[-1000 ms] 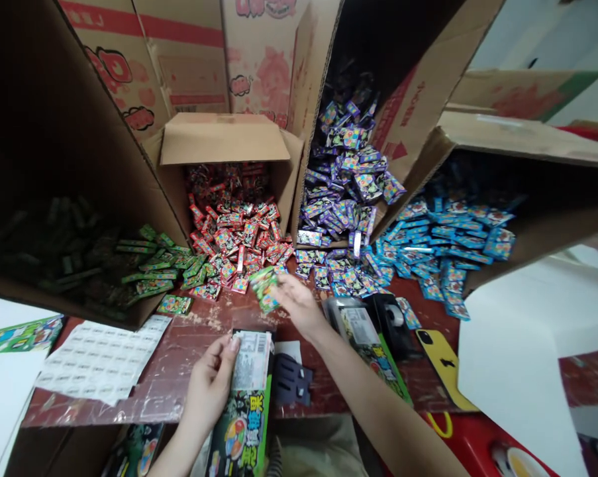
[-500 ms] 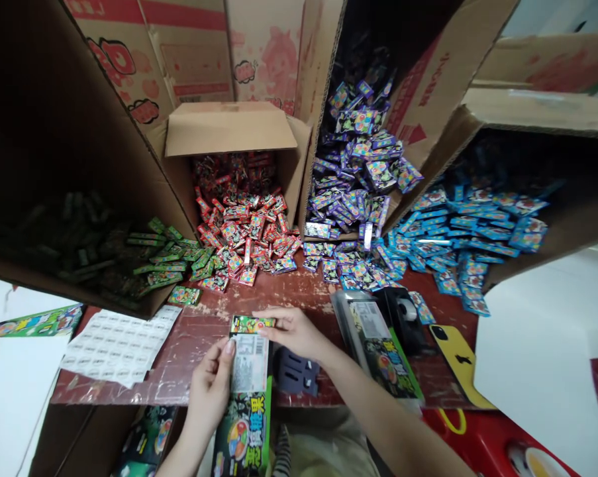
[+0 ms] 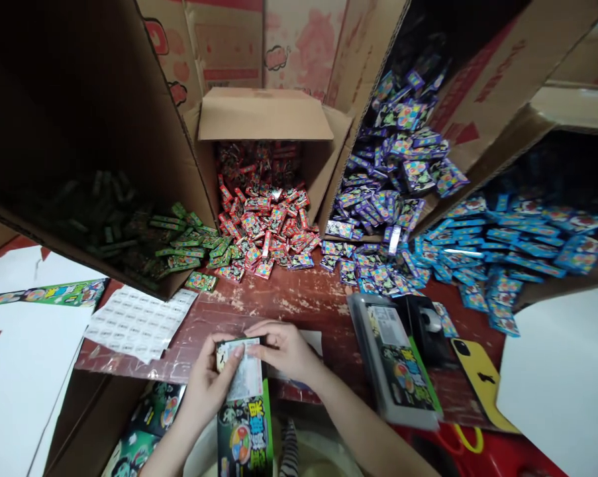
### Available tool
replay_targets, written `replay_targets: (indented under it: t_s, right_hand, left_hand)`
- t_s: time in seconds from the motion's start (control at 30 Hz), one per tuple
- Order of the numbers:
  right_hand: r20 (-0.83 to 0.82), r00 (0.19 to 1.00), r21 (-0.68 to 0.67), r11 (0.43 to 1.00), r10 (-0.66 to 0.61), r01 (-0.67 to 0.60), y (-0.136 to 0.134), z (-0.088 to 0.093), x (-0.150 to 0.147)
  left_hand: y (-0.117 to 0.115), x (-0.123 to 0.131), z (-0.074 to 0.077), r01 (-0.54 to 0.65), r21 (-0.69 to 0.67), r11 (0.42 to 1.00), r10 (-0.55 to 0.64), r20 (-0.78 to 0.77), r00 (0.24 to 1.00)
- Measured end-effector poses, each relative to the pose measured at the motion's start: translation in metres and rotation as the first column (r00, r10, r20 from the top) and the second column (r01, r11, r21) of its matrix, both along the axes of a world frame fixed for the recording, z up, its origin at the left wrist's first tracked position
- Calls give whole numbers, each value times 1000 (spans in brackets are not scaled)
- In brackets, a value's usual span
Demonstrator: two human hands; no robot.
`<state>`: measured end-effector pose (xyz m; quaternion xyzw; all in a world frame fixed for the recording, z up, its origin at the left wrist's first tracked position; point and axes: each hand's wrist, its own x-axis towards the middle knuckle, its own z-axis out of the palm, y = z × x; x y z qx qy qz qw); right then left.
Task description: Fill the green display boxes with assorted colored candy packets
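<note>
A long black and green candy box (image 3: 245, 434) with a white printed label stands tilted toward me at the table's front edge. My left hand (image 3: 210, 372) is closed around its left side, with the thumb across the label. At the box's top end, my right hand (image 3: 287, 351) grips the right corner, its thumb on the label and its fingers behind the rim. Part of a white sheet (image 3: 312, 341) shows behind my right hand. The inside of the box is hidden from this view.
Tipped cartons spill green packs (image 3: 187, 248), red packs (image 3: 273, 225), purple packs (image 3: 373, 199) and blue packs (image 3: 507, 238) onto the red table (image 3: 279, 301). A sticker sheet (image 3: 140, 324) lies left. A plastic tray (image 3: 365, 371), tape dispenser (image 3: 422, 324) and yellow phone (image 3: 482, 377) lie right.
The small green pack seen at the box's top end is out of sight now. My right fingers have closed on the box's upper edge. The view has shifted left.
</note>
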<state>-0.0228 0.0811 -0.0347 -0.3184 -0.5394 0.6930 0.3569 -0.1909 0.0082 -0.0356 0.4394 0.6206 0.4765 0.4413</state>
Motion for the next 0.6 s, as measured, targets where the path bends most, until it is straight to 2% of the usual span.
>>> replay_targets:
  t_s: [0.1, 0.23, 0.3, 0.37, 0.43, 0.5, 0.6]
  right_hand:
    - [3, 999, -26, 999, -46, 46, -4, 3, 1]
    - [-27, 988, 80, 985, -153, 155, -13, 5, -7]
    - [-18, 973, 149, 962, -229, 229, -18, 3, -13]
    - [17, 952, 187, 936, -306, 298, -22, 2, -18]
    - [43, 938, 202, 922, -344, 329, -23, 3, -20]
    - [48, 946, 185, 933, -321, 307, -21, 8, -22]
    - [39, 968, 54, 967, -250, 248, -12, 13, -23]
  left_hand:
    - [1, -1, -1, -27, -9, 1000, 27, 26, 999]
    - [5, 5, -2, -51, 50, 997, 52, -12, 999]
    - [7, 9, -1, -120, 133, 984, 120, 9, 993]
    - [8, 12, 1, -219, 173, 960, 204, 104, 973]
    - [8, 11, 6, -253, 140, 957, 231, 155, 961]
    - [7, 6, 13, -188, 64, 980, 178, 129, 976]
    - [8, -3, 19, -146, -114, 983, 165, 174, 971]
